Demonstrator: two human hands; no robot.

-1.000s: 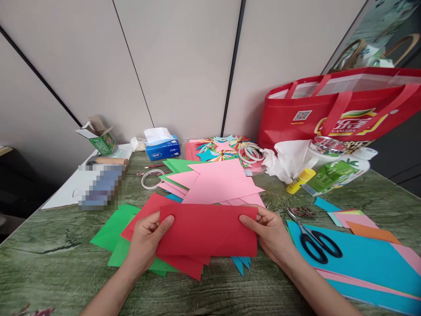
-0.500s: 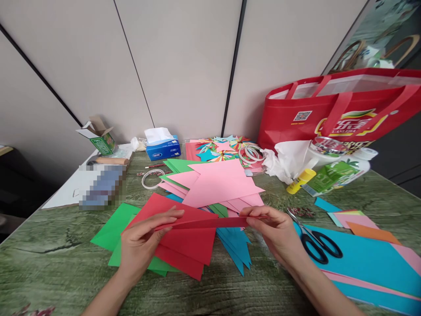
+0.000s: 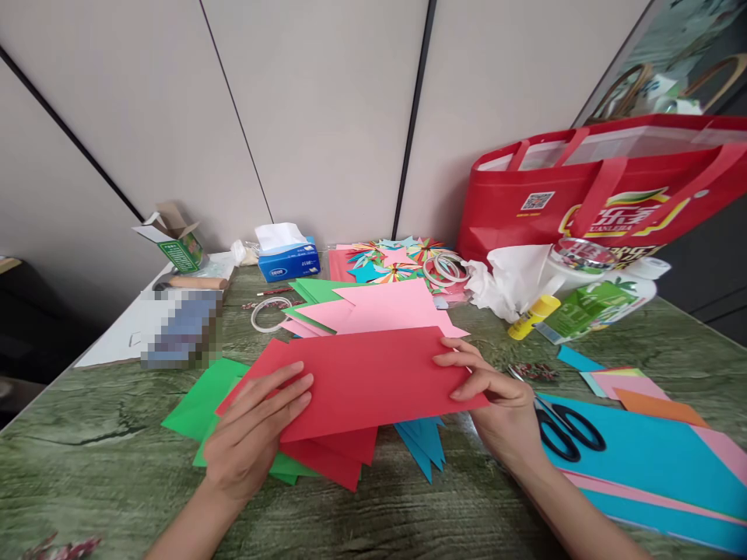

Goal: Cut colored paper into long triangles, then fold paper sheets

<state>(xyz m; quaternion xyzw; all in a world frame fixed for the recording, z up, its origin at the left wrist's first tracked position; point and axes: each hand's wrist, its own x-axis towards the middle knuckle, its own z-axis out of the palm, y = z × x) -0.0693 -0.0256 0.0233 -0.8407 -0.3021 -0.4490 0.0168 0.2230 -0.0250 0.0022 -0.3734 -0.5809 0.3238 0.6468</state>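
A red sheet of paper (image 3: 373, 381) is held up between my two hands, its broad face tilted toward me. My left hand (image 3: 254, 428) grips its left end, fingers over the front and the thumb hidden behind. At the right end, my right hand (image 3: 496, 397) has its fingers curled on the paper. Below lie more red sheets (image 3: 344, 459), fanned over green paper (image 3: 204, 397). Blue pointed pieces (image 3: 421, 447) stick out beneath the held sheet. Behind it rests a stack of pink pointed pieces (image 3: 391, 305).
Black-handled scissors (image 3: 569, 432) lie on blue paper (image 3: 636, 451) at the right. Further back are a glue stick (image 3: 532, 317), a red bag (image 3: 525, 210), a tissue box (image 3: 289, 260), a tape roll (image 3: 271, 315) and colourful paper stars (image 3: 397, 260).
The red paper, seen nearly edge-on before, has turned so its broad face shows. My left fingers now lie across its front; both hands stay near the same places.
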